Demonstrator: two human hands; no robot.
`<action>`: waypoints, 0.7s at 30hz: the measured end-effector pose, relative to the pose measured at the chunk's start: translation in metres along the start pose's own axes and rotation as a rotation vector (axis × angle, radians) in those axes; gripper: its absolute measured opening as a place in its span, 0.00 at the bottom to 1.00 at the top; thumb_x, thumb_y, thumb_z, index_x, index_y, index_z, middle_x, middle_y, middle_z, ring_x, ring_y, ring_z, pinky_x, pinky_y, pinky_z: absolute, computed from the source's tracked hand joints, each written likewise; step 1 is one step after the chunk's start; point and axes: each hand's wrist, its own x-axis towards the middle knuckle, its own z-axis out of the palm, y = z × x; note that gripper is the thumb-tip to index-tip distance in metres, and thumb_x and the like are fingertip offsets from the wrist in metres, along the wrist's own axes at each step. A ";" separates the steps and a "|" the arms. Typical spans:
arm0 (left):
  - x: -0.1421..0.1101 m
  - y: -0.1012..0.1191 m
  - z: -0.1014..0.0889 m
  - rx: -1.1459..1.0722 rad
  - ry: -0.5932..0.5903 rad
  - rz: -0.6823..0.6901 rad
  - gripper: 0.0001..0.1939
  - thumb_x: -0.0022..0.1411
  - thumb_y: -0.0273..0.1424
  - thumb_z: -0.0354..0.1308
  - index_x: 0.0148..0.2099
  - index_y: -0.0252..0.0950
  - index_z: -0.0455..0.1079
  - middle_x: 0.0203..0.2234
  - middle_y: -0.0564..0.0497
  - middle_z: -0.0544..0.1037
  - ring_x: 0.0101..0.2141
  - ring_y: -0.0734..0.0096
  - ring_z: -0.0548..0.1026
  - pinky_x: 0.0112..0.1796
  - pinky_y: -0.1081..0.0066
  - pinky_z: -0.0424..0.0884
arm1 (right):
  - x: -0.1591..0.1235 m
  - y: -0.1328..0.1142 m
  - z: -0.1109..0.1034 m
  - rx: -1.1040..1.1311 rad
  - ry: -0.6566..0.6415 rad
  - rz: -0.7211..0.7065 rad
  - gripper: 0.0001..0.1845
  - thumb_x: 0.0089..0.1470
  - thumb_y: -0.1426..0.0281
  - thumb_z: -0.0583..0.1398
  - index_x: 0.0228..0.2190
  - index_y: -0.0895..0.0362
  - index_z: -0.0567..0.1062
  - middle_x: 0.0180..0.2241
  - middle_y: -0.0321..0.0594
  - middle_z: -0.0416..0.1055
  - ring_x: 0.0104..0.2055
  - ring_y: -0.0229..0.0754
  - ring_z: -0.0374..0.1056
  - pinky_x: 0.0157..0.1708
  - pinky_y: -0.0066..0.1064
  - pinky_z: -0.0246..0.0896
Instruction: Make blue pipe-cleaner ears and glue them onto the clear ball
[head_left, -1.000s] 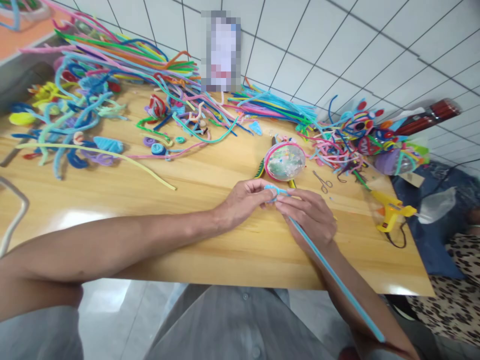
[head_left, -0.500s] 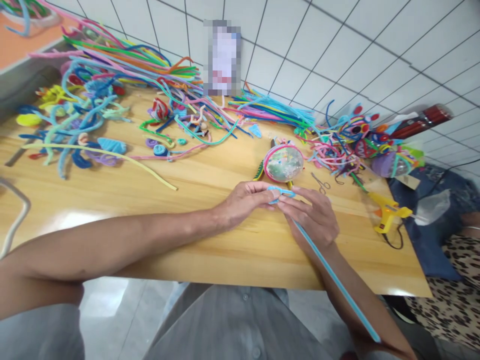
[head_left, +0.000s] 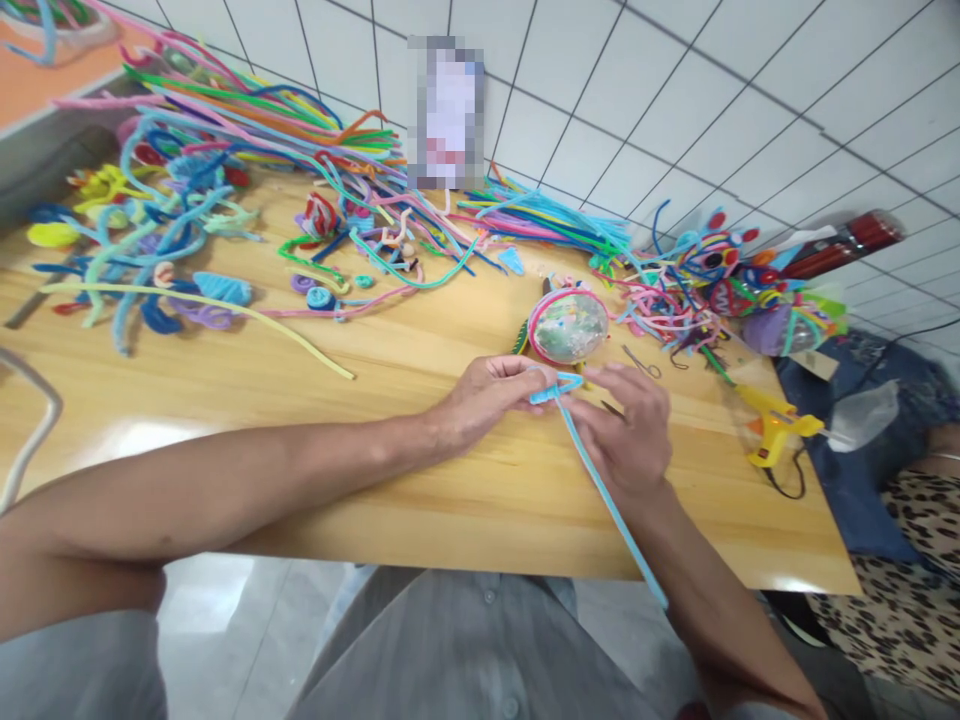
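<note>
My left hand [head_left: 487, 400] and my right hand [head_left: 626, 430] meet over the wooden table [head_left: 300, 440], both pinching the bent top end of a light blue pipe cleaner [head_left: 600, 485]. Its long straight tail runs down and to the right along my right forearm, past the table's near edge. Just beyond my fingers lies a clear ball ringed with pink pipe cleaner [head_left: 568, 324].
Heaps of coloured pipe cleaners [head_left: 247, 150] cover the back of the table. Small scissors [head_left: 641, 362] and a yellow glue gun [head_left: 772, 428] lie to the right. A long yellow pipe cleaner [head_left: 225, 310] stretches across the left. A tiled wall stands behind.
The blue pipe cleaner's loop at my fingertips has been folded into a sharper bend. Its long tail has swung left, away from my right forearm, and now ends higher.
</note>
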 end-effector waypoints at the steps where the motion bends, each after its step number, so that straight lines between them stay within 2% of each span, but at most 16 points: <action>1: 0.000 0.001 0.000 0.037 0.016 0.015 0.18 0.51 0.44 0.76 0.35 0.34 0.82 0.31 0.50 0.82 0.33 0.72 0.76 0.40 0.70 0.74 | 0.000 -0.001 -0.002 0.061 0.027 0.117 0.15 0.61 0.77 0.66 0.45 0.46 0.82 0.52 0.42 0.81 0.57 0.49 0.75 0.58 0.46 0.70; 3: 0.000 0.001 0.000 0.121 0.042 0.050 0.16 0.54 0.43 0.73 0.36 0.35 0.83 0.32 0.51 0.82 0.34 0.72 0.75 0.37 0.72 0.71 | 0.001 -0.002 -0.004 0.249 0.053 0.385 0.09 0.64 0.72 0.64 0.44 0.48 0.82 0.45 0.40 0.81 0.50 0.47 0.77 0.52 0.43 0.72; 4: 0.000 0.001 -0.001 0.164 0.052 0.069 0.16 0.55 0.44 0.72 0.37 0.36 0.83 0.32 0.51 0.83 0.34 0.72 0.75 0.36 0.72 0.70 | 0.002 -0.003 -0.004 0.356 0.025 0.506 0.06 0.65 0.69 0.63 0.42 0.49 0.81 0.41 0.39 0.81 0.45 0.46 0.77 0.48 0.41 0.73; 7: 0.000 0.001 -0.002 0.259 0.067 0.106 0.16 0.58 0.44 0.69 0.40 0.36 0.84 0.33 0.51 0.84 0.34 0.71 0.74 0.36 0.72 0.68 | 0.004 -0.006 -0.001 0.588 -0.190 0.719 0.07 0.64 0.62 0.64 0.37 0.52 0.81 0.35 0.37 0.81 0.38 0.44 0.76 0.41 0.36 0.71; 9: -0.001 0.000 -0.002 0.272 0.046 0.119 0.17 0.59 0.44 0.70 0.41 0.35 0.84 0.35 0.50 0.85 0.37 0.69 0.76 0.40 0.70 0.70 | 0.004 -0.009 0.003 0.627 -0.261 0.769 0.07 0.60 0.63 0.66 0.33 0.53 0.80 0.31 0.35 0.79 0.35 0.42 0.74 0.39 0.35 0.69; 12: -0.002 -0.002 -0.002 0.248 -0.015 0.146 0.18 0.59 0.44 0.72 0.42 0.34 0.84 0.39 0.47 0.86 0.41 0.66 0.79 0.46 0.68 0.73 | 0.003 -0.013 0.008 0.623 -0.270 0.821 0.10 0.59 0.65 0.66 0.26 0.53 0.77 0.25 0.32 0.73 0.29 0.39 0.68 0.35 0.33 0.65; 17: -0.004 -0.003 0.000 0.314 0.022 0.182 0.21 0.56 0.46 0.75 0.40 0.33 0.81 0.32 0.50 0.83 0.34 0.70 0.77 0.41 0.69 0.72 | 0.005 -0.016 0.009 0.591 -0.244 0.842 0.12 0.57 0.66 0.65 0.23 0.53 0.74 0.22 0.31 0.69 0.27 0.38 0.64 0.32 0.31 0.62; 21: -0.005 -0.002 0.000 0.347 -0.007 0.200 0.20 0.59 0.47 0.72 0.38 0.33 0.81 0.32 0.50 0.82 0.35 0.70 0.76 0.41 0.70 0.72 | 0.010 -0.018 0.007 0.564 -0.248 0.804 0.11 0.56 0.67 0.64 0.23 0.53 0.74 0.22 0.30 0.69 0.26 0.37 0.65 0.31 0.31 0.61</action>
